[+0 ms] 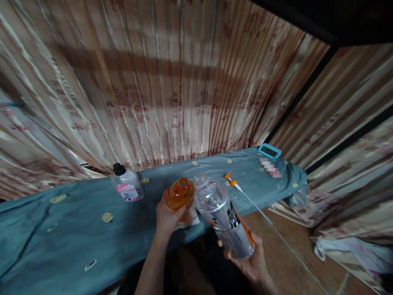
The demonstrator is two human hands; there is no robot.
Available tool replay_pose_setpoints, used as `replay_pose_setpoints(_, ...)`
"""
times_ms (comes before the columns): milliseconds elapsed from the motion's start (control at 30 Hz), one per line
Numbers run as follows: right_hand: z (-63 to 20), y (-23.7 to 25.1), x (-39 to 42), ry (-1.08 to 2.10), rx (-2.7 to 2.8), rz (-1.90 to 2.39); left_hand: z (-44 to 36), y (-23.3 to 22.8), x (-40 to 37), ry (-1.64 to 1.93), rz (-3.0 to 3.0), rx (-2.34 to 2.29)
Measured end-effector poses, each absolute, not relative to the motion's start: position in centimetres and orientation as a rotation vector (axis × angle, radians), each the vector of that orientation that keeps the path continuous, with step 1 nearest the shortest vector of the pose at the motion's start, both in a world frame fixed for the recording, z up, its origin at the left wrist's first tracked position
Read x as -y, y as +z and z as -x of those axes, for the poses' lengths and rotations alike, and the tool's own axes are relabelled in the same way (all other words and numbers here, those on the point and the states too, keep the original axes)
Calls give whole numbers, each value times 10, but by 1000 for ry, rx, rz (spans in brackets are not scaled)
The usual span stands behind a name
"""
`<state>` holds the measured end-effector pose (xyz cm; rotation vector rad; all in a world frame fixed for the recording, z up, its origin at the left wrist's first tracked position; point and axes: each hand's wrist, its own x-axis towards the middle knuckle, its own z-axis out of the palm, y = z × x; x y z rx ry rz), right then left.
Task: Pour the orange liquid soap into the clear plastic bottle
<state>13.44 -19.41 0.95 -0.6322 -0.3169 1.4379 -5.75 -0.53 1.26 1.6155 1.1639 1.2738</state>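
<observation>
My left hand [167,215] is wrapped round a see-through orange bottle [176,196], which has no cap and stands close to the cloth-covered surface. Something white [190,219] shows beneath its right side; I cannot tell what it is. My right hand [253,258] grips the lower end of a clear plastic bottle [225,219] with a silver and orange label. This bottle leans to the left, its neck close to the orange bottle's mouth. Beyond it lies an orange pump head [231,180] with a white stem and a long thin tube.
A clear bottle with a black cap [129,186] and a pink label stands to the left. At the far right are a blue-framed digital clock [269,150] and a blurred-out item [270,168]. Patterned curtains [172,82] hang behind the teal cloth [129,229]. A white plastic bag [346,250] lies at right.
</observation>
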Motion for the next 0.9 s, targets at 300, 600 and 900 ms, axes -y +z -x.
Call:
replay_pose_setpoints(300, -132, 10, 190, 1446, 297, 662, 57, 3, 4, 1288, -1580, -1166)
replay_pose_setpoints(600, -132, 16, 190, 1405, 282, 745, 53, 13, 10, 1283, -1578, -1153)
replay_pose_setpoints(900, -133, 21, 196, 1336, 180, 923, 52, 20, 14, 1287, -1553, -1127)
